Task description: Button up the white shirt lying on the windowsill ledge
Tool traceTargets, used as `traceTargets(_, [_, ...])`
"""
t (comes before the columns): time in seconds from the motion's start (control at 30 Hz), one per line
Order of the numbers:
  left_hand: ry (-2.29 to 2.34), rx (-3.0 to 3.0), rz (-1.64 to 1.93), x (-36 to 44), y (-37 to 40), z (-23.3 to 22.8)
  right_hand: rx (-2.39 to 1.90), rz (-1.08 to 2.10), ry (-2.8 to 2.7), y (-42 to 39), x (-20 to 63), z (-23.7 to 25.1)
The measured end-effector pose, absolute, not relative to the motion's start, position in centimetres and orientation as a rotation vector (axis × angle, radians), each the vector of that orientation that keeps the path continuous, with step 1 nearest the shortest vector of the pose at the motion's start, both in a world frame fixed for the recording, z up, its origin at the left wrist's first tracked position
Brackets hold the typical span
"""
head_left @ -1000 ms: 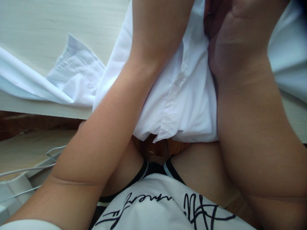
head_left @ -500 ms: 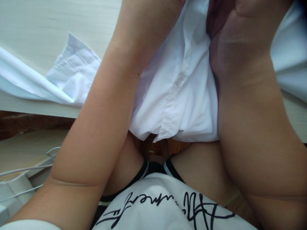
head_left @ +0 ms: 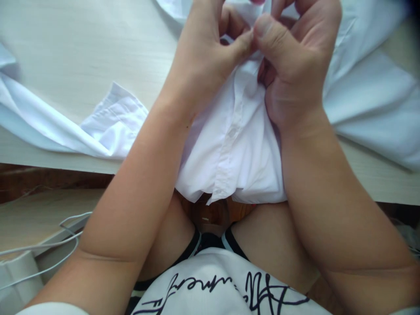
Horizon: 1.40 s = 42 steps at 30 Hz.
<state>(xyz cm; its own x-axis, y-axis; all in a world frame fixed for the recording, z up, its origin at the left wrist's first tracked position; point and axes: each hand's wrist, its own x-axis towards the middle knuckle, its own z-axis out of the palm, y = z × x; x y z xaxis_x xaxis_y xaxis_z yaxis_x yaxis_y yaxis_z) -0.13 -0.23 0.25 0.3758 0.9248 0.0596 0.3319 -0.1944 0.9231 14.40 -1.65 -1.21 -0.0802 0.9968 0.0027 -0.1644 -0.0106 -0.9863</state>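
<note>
A white button-up shirt hangs over the near table edge, its button placket running down the middle and its hem above my lap. At the top of the view my left hand pinches the placket from the left. Thumb to thumb with it, my right hand grips the same strip of cloth from the right. The button between the fingertips, if any, is hidden. One sleeve with its cuff lies on the table to the left, and more of the shirt spreads out to the right.
The pale wooden table spans the upper view, its front edge just beyond my lap. Below on the left are thin white cables beside a white object I cannot make out.
The view has shifted, so both hands, earlier mostly cut off at the top, now show lower in the picture. The fingers now appear close together on the placket.
</note>
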Motion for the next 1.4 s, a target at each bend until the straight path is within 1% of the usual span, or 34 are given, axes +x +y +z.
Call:
traceTargets(0.1, [1.016, 1.661, 1.041, -0.4, -0.7, 0.5, -0.787, 1.235, -1.256, -1.9, 14.5, -1.0])
traceTargets(0.23, [1.081, 1.592, 1.106, -0.4, -0.5, -0.2, -0.857, 1.198, -1.322, -1.6, 15.0, -1.2])
traceTargets(0.33, [1.192, 1.673, 1.091, -0.8, -0.1, -0.4, -1.001, 0.958, -1.455, -1.5, 15.9, -1.3])
traceTargets(0.43, [1.271, 1.807, 1.054, -1.7, -0.1, 0.1, -1.242, 0.678, -1.663, -1.6, 16.7, -1.1])
traceTargets(0.6, [1.386, 1.995, 0.721, -3.0, 0.0, 1.0, -1.648, 0.423, -2.025, -2.0, 16.7, -0.8])
traceTargets(0.67, [1.453, 2.003, 0.673, -3.2, 0.1, 1.2, -1.737, 0.384, -2.072, -2.1, 16.6, -0.9])
traceTargets(0.83, [1.56, 1.947, 0.688, -3.9, 0.5, 1.3, -1.817, 0.342, -2.029, -1.8, 16.8, -1.3])
traceTargets(1.03, [1.643, 1.894, 0.606, -4.6, 0.6, 1.3, -1.88, 0.385, -2.019, -1.8, 17.1, -1.0])
traceTargets(1.13, [1.735, 1.965, 0.601, -4.7, 0.5, 1.2, -1.913, 0.386, -2.006, -1.8, 17.1, -0.9])
traceTargets(1.3, [1.735, 2.154, 0.717, -5.2, 0.6, 1.9, -1.874, 0.316, -1.992, -1.7, 16.9, -1.3])
traceTargets(1.4, [1.698, 2.154, 0.656, -6.0, 0.9, 2.8, -1.826, 0.255, -1.971, -1.6, 16.6, -1.5])
